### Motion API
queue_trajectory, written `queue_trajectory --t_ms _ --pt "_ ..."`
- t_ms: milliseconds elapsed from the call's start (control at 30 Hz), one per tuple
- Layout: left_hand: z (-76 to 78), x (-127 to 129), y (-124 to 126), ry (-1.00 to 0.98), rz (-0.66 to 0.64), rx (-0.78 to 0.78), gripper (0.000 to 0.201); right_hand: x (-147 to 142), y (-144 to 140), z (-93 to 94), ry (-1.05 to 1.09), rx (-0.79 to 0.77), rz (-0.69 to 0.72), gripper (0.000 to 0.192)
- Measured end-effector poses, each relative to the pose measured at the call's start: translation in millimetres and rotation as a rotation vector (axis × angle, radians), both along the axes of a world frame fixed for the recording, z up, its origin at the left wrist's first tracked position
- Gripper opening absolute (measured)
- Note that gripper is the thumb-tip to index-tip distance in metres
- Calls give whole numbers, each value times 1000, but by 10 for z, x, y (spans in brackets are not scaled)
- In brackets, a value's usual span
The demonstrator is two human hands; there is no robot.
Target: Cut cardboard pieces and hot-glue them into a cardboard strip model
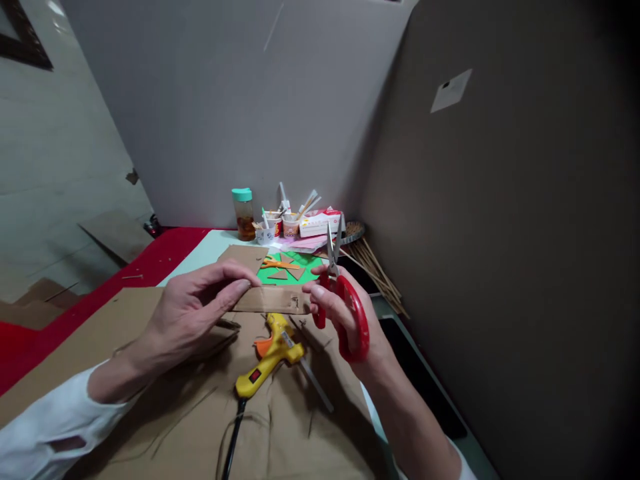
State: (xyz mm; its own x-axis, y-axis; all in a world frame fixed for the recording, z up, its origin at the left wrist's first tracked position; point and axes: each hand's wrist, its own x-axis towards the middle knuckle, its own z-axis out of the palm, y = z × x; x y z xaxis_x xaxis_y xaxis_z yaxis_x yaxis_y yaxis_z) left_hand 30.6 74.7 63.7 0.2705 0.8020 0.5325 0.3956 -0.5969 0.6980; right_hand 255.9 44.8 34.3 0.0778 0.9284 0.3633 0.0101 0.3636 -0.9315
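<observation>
My left hand (200,307) pinches a cardboard strip (273,299) just above the glue gun (273,353). My right hand (345,317) pinches the strip's other end while gripping red scissors (345,300), blades up.

A pale grey wall (225,100) rises behind the counter (210,243), meeting a darker brown-grey panel (500,233) on the right that bears a small white label (451,90). To the left lies a light tiled floor (55,167) with a dark frame (25,40) at the top corner. Red cloth (165,257) covers the counter's left edge; the light is soft and dim.
</observation>
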Motion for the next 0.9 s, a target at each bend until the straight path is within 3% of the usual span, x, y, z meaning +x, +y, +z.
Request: queue_trajectory --t_ms 100,233,400,500,600,767,900 --pt "-23 -85 -46 -105 -27 3 16 -29 -43 -25 110 -54 216 29" --pt "-58 -124 9 -96 -20 -53 17 -47 -65 -26 204 -43 316 28" --pt "-29 -78 15 -219 -79 -284 22 -55 -92 -6 245 -18 293 25" --pt "-31 -95 23 -489 -151 -448 27 -64 -91 -32 255 -16 282 24" --pt "-69 -125 11 -742 -209 -614 21 -99 -76 -79 263 -15 243 26" --pt "-121 -28 -124 -921 -279 -726 26 -240 -100 -144 173 -29 145 27" --pt "-89 54 -257 -965 -241 -707 44 -403 -196 -189 23 -15 145 24"
